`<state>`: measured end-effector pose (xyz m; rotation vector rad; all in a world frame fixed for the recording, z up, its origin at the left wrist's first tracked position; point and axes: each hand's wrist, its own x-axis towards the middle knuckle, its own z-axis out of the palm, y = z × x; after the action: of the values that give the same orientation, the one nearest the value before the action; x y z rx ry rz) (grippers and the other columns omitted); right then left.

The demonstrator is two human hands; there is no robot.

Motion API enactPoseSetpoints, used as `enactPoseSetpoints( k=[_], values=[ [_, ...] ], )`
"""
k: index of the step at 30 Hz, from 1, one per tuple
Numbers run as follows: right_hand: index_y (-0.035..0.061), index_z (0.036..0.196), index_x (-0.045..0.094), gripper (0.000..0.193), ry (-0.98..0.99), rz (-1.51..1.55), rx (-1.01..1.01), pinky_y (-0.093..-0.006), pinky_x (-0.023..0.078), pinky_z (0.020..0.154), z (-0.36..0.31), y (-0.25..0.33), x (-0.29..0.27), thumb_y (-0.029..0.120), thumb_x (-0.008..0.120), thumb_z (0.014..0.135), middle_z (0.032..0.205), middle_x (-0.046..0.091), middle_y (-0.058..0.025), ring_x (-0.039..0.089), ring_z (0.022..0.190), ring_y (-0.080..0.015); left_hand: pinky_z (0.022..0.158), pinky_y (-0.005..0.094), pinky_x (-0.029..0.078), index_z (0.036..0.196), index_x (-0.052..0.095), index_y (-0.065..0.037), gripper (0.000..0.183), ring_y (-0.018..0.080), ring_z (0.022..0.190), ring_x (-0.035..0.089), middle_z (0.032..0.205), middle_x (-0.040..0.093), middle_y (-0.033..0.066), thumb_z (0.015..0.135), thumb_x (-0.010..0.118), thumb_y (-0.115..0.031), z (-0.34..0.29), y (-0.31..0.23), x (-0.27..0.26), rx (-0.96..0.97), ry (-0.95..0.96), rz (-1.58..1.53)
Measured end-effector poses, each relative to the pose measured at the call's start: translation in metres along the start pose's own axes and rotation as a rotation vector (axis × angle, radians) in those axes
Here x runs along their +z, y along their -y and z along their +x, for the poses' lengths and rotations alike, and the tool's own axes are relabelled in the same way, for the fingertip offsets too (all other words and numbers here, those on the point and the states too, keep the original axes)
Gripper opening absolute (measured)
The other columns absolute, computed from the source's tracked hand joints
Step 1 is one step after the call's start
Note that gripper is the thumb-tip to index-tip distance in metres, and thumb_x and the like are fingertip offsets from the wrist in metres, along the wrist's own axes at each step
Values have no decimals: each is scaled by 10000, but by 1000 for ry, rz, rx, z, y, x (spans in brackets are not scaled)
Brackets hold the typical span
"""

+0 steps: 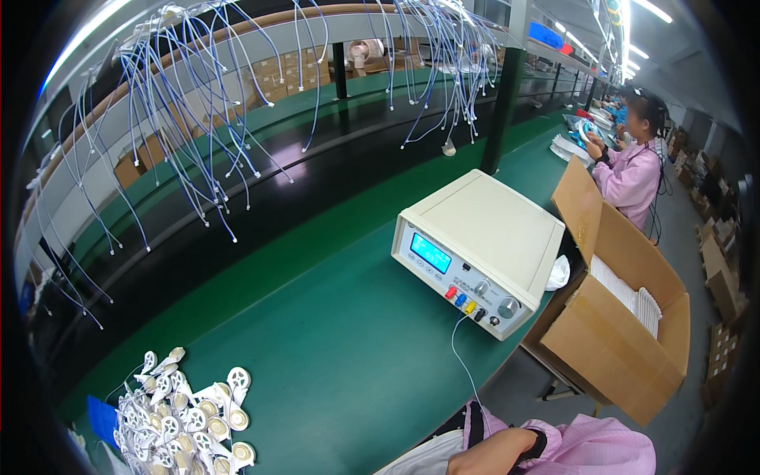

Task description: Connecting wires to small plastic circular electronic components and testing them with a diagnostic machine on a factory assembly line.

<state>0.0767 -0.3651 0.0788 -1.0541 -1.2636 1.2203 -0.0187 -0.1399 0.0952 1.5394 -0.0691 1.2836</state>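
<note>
My right hand (492, 454) shows only in part at the lower edge, by my lap; a dark band rings its wrist and a pink sleeve covers the arm. Its fingers are out of sight, so what it holds, if anything, cannot be seen. No part of my left hand shows. A thin pale lead (457, 351) drops from the coloured terminals of a cream bench tester (483, 229) toward my lap, near the hand. The tester has a lit blue display and knobs. At the lower left lies a heap of small white plastic parts (178, 419) with spoked round heads and cream discs.
Many blue and white wires (178, 127) with small connectors hang from a rail above the dark conveyor (261, 190). An open cardboard box (609, 332) holding white stacked pieces stands right of the green bench (317, 348). Farther along, a person in pink (633, 174) works at the bench.
</note>
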Motion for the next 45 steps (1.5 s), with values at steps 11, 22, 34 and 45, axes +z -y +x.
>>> enactPoseSetpoints(
  k=[11,22,34,45],
  values=[
    [37,909,547,178,31,4,70,-277,394,512,0,-2,-2,152,656,828,633,544,-43,496,550,-147,387,289,236,700,365,-47,260,150,368,311,530,328,55,916,448,-165,0,1,3,17,-6,-12],
    [38,907,544,188,19,-1,70,-275,398,518,0,-1,-1,157,662,822,638,547,-41,501,559,-141,370,291,233,716,375,-38,240,152,361,304,532,333,68,908,434,-169,-2,3,0,-8,-11,-1],
    [33,912,545,189,4,-22,52,-277,399,514,0,-1,0,144,668,820,642,548,-45,501,556,-144,364,285,225,726,398,-2,264,146,365,313,544,363,80,913,449,-182,-1,0,2,-23,14,9],
    [34,908,547,184,0,-26,54,-275,393,507,0,0,0,151,663,827,633,544,-42,495,549,-137,362,280,233,783,396,-5,220,145,374,317,570,389,89,919,444,-171,-7,8,0,36,2,-45]
  ],
)
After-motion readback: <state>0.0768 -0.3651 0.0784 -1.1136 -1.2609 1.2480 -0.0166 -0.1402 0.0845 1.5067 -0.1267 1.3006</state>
